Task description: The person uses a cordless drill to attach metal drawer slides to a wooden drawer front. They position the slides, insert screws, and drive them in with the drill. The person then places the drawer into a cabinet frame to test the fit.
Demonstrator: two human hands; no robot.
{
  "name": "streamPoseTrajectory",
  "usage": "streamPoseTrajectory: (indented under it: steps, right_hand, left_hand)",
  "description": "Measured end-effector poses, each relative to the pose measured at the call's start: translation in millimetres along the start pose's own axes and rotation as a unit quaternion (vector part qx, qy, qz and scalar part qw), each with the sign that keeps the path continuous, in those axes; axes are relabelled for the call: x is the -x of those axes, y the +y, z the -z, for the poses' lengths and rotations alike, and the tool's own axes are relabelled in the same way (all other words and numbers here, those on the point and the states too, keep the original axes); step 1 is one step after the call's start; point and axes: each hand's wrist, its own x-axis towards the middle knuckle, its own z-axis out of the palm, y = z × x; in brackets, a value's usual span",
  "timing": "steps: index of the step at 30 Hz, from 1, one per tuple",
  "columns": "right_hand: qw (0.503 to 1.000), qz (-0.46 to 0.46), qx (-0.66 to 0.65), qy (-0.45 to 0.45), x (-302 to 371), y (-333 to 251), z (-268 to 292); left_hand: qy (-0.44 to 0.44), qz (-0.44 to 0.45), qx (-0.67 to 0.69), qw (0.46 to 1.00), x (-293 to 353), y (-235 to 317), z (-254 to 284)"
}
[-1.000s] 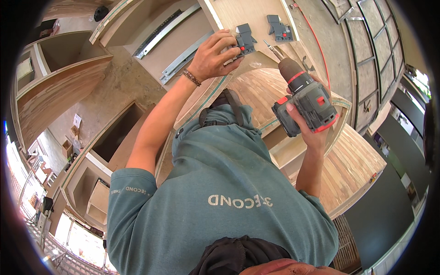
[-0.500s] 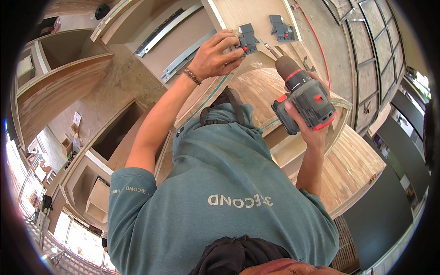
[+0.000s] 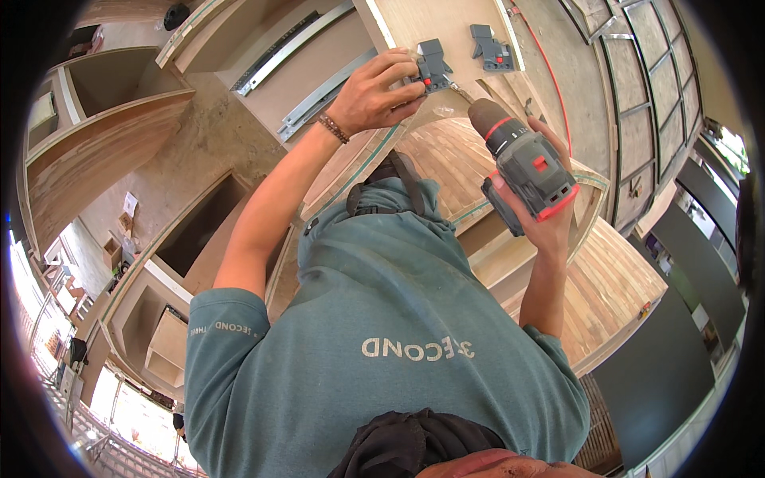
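Note:
My left hand point(image 3: 373, 94) is closed around the left end of a grey plastic drawer-slide clip with a red tab point(image 3: 433, 67), pressing it against the pale wooden panel point(image 3: 456, 22). A cordless drill point(image 3: 535, 166), black and grey with red parts, is gripped in my right hand point(image 3: 551, 227). Its chuck points up and left, and the thin bit point(image 3: 464, 93) reaches to the lower right edge of the clip. Whether a screw sits on the tip is too small to tell. A matching grey clip point(image 3: 492, 49) lies on the panel to the right.
Metal drawer slides point(image 3: 296, 49) lie inside the open wooden carcass at upper left. A red hose point(image 3: 550, 68) runs down the floor at right. Beside it lie dark-framed panels point(image 3: 645, 88). A curved, wood-striped cabinet point(image 3: 454, 155) stands in front of me.
The drill has shifted slightly left and tilted, bringing its bit up to the clip from a small gap away. My left hand holds the clip in nearly the same spot.

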Motion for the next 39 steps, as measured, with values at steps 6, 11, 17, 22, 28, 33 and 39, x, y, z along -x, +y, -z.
streamPoseTrajectory:
  steps: [6, 11, 17, 22, 28, 33, 39]
  right_hand:
    - [1.0, 0.012, 0.022, -0.014, -2.0, -3.5, 1.5]
    - [0.999, 0.018, 0.035, -0.028, -5.5, -7.4, 2.7]
    - [0.995, 0.029, 0.085, -0.043, -11.6, -9.1, 5.3]
    - [0.991, 0.04, 0.109, -0.059, -18.4, -12.7, 5.9]
    - [0.989, 0.001, 0.102, -0.103, -25.4, -17.2, 8.4]
    - [0.985, 0.03, 0.118, -0.122, -36.6, -23.3, 8.6]
    - [0.98, 0.038, 0.127, -0.151, -50.7, -29.8, 9.5]
  left_hand:
    - [-0.008, 0.003, -0.008, 1.0, 2.3, 0.2, -1.2]
    - [-0.003, 0.011, 0.003, 1.0, 0.9, 1.9, 0.5]
    - [-0.003, 0.023, 0.018, 1.0, 2.3, 4.1, 1.2]
    - [-0.005, 0.026, 0.018, 0.999, 2.4, 4.9, 1.2]
    - [-0.001, 0.038, 0.025, 0.999, 2.1, 7.1, 1.1]
    - [0.003, 0.03, 0.031, 0.999, 2.4, 5.6, 1.8]
    - [0.009, 0.018, 0.02, 1.0, 1.7, 3.9, 0.8]
